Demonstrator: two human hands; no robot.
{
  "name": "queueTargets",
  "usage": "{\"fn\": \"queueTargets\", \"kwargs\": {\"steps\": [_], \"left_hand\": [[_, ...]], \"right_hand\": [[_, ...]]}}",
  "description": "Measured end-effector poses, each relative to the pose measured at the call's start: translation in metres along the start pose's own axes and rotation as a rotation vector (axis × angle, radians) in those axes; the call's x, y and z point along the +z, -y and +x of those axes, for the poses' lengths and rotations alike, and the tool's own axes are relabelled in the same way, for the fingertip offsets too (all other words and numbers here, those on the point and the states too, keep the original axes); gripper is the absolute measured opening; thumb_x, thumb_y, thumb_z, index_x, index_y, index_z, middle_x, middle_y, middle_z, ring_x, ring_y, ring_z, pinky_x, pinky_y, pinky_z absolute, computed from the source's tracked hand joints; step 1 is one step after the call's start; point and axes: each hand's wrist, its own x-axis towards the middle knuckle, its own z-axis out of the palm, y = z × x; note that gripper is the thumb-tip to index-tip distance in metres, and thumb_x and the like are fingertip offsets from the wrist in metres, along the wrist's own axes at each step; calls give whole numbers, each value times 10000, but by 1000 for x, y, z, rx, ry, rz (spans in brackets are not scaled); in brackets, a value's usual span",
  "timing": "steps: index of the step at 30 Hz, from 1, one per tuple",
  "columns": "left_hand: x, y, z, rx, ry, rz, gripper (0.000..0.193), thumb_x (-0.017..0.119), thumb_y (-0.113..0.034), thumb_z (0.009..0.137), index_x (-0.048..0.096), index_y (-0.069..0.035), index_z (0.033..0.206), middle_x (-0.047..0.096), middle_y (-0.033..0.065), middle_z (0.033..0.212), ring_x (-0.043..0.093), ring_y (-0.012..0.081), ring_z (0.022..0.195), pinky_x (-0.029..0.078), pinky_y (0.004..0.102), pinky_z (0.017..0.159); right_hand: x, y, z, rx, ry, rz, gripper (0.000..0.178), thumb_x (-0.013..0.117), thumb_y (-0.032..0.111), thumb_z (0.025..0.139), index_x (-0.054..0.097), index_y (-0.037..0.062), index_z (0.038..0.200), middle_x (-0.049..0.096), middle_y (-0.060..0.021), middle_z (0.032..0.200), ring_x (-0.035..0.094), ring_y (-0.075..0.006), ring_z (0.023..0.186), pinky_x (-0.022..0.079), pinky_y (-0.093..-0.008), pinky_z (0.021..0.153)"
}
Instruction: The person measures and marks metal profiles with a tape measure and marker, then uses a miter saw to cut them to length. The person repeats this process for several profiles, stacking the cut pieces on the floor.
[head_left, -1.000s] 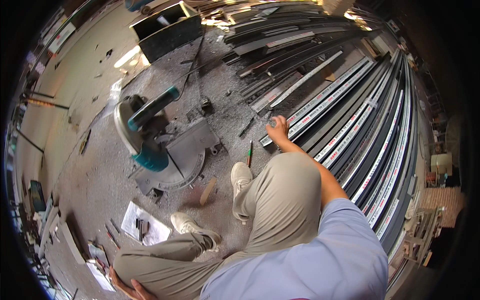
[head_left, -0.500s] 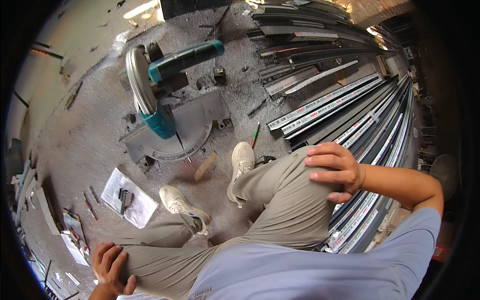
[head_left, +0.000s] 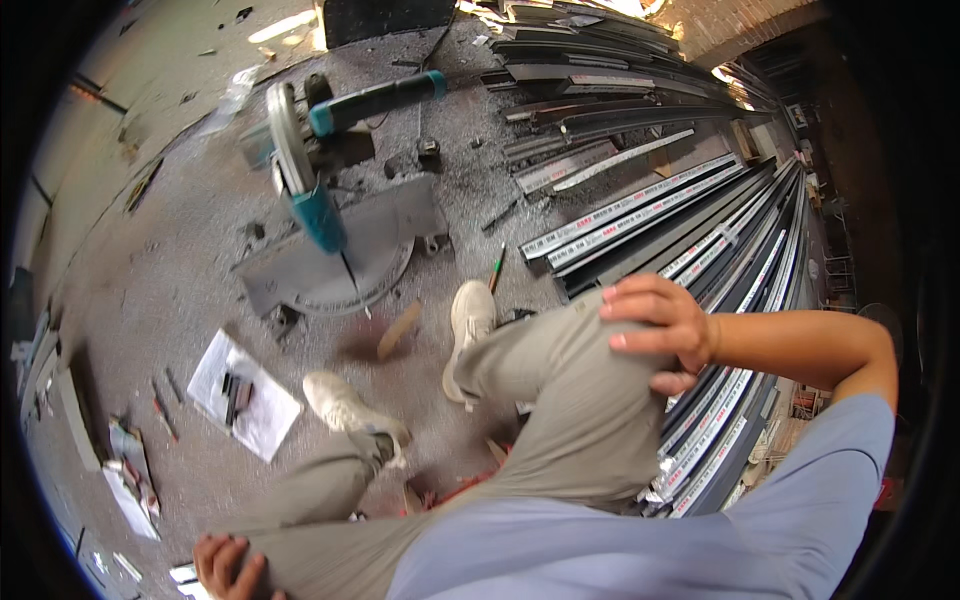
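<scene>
My right hand (head_left: 660,330) rests on my right knee, its fingers stretched over the grey-beige trousers (head_left: 565,395). At the lower left, my left hand (head_left: 230,568) lies over my left knee, fingers apart and partly cut off by the frame's edge. Neither hand holds anything. Beyond my shoes stands a teal-and-grey miter saw (head_left: 318,215), its handle pointing right. A white sheet of paper (head_left: 268,425) lies on the floor to the left with small dark profile pieces (head_left: 237,398) on it. Close to my right shoe are a green pencil (head_left: 497,262) and a flat wooden strip (head_left: 400,330).
Long dark metal profiles (head_left: 600,125), some with white printed film (head_left: 640,205), fill the right side, reaching beside my right leg. Pens (head_left: 162,412) and crumpled papers (head_left: 130,490) lie at the left. Metal shavings cover the floor around the saw.
My left hand and left knee have moved down toward the lower edge. The whole view has shifted slightly. My right hand stays on the knee, and something red now shows between my legs.
</scene>
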Motion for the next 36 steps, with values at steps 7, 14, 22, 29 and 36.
{"fn": "queueTargets", "kwargs": {"steps": [7,14,22,29,36], "left_hand": [[7,-37,-22,-133,-189,105,496,618,-389,835,697,-27,1163,645,251,1246,577,497,1203,431,627,1055],[7,-71,-18,-298,-262,43,446,661,-255,839,694,-12,1211,633,227,1328,587,446,1239,441,527,1096],[-4,-26,27,-912,369,-66,618,673,-558,915,766,10,1142,773,222,1059,746,332,1015,540,413,954],[5,-45,60,-917,478,242,820,557,-747,897,788,17,1085,752,256,1130,710,413,1117,525,454,993],[30,-39,110,-795,374,302,781,522,-721,918,763,-33,1198,722,254,1228,676,403,1200,512,474,1024]], "right_hand": [[53,78,-11,381,-509,-108,495,555,193,884,617,-40,1316,592,-217,1381,559,-396,1284,421,-478,1124],[131,145,-23,656,-665,27,820,597,432,971,267,130,1659,147,-204,1720,133,-388,1601,156,-500,1285],[150,202,-33,741,-508,140,947,694,440,945,158,215,1693,73,-212,1731,121,-441,1595,208,-517,1275],[139,280,-59,684,-497,96,877,675,439,971,230,151,1670,168,-257,1690,212,-458,1566,262,-506,1258],[140,265,-89,909,-630,250,767,635,421,1006,343,70,1622,330,-233,1644,339,-385,1532,309,-452,1246]]}}
